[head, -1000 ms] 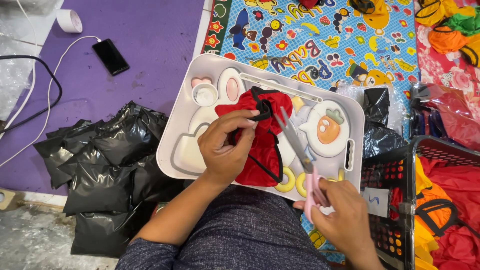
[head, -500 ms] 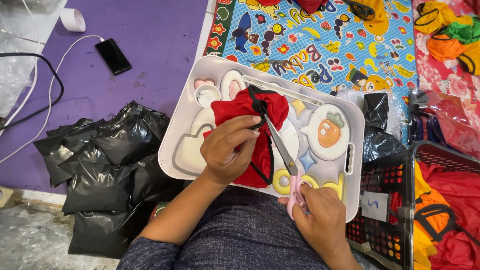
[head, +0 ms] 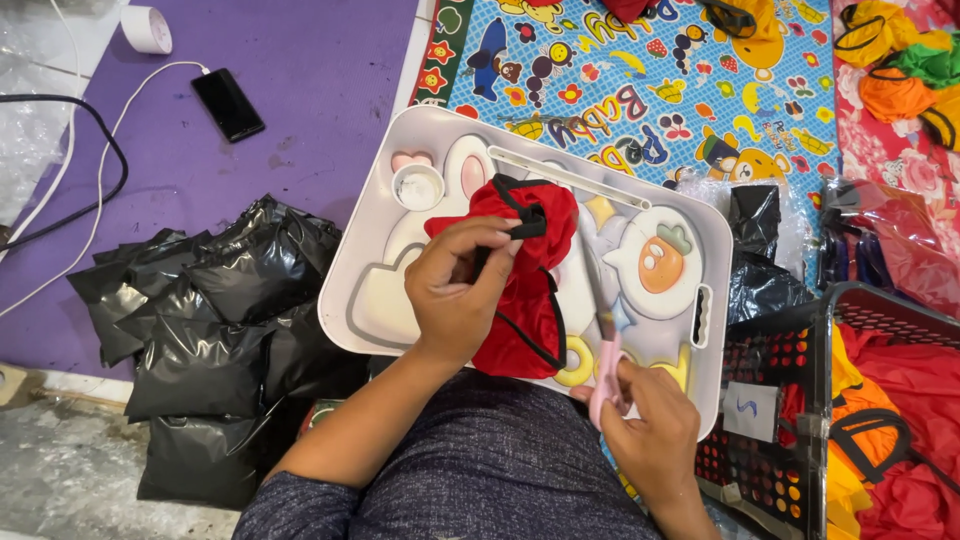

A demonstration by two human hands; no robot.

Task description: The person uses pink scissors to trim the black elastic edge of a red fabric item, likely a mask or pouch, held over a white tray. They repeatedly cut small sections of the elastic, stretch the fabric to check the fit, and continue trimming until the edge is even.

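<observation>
A white lap tray [head: 380,250] with cartoon rabbit and carrot pictures rests across my legs. On it lies a red cloth piece with black trim [head: 525,300]. My left hand [head: 455,290] pinches the black trim near the cloth's top. My right hand [head: 650,435] grips the pink handles of a pair of scissors [head: 603,335], whose blades point up along the tray just right of the cloth.
A heap of black plastic bags [head: 210,330] sits at my left. A phone [head: 228,104] on a white cable and a tape roll [head: 146,28] lie on the purple mat. A black crate [head: 800,440] with red and orange cloth stands at my right.
My right hand with the scissors has drawn back from the cloth toward the tray's near edge. My left hand has shifted its grip higher on the black trim.
</observation>
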